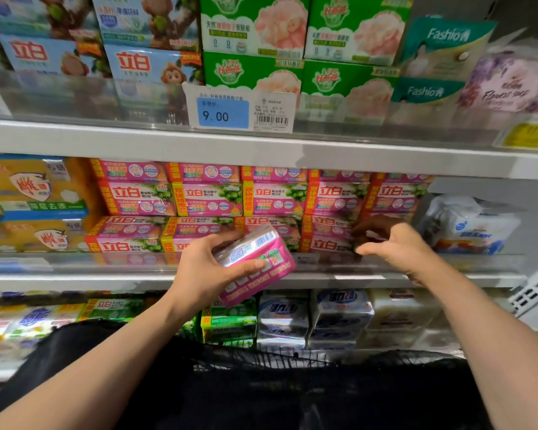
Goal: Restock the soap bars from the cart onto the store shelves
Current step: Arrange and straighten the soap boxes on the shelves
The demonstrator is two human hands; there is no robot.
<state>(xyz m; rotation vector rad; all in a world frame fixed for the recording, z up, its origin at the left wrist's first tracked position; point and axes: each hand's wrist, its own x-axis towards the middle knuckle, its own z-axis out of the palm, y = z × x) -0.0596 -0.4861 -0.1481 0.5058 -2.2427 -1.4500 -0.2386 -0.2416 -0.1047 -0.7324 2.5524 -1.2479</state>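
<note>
Pink soap pack (255, 265) sits in the left hand (205, 271), thumb across its front and fingers curled round its back edge, tilted, held just in front of the middle shelf (75, 279). Behind it, that shelf carries stacked rows of matching pink soap packs (208, 198), with yellow soap packs (28, 193) at the left end and a white plastic-wrapped bundle (469, 225) at the right. The right hand (395, 246) reaches into the shelf at the right end of the pink rows, fingers loosely bent toward the lowest pack there; whether it grips anything I cannot tell. Above, green boxes (302, 32) and blue packs (143, 62) stand behind a price tag (224, 113) reading 9.00.
</note>
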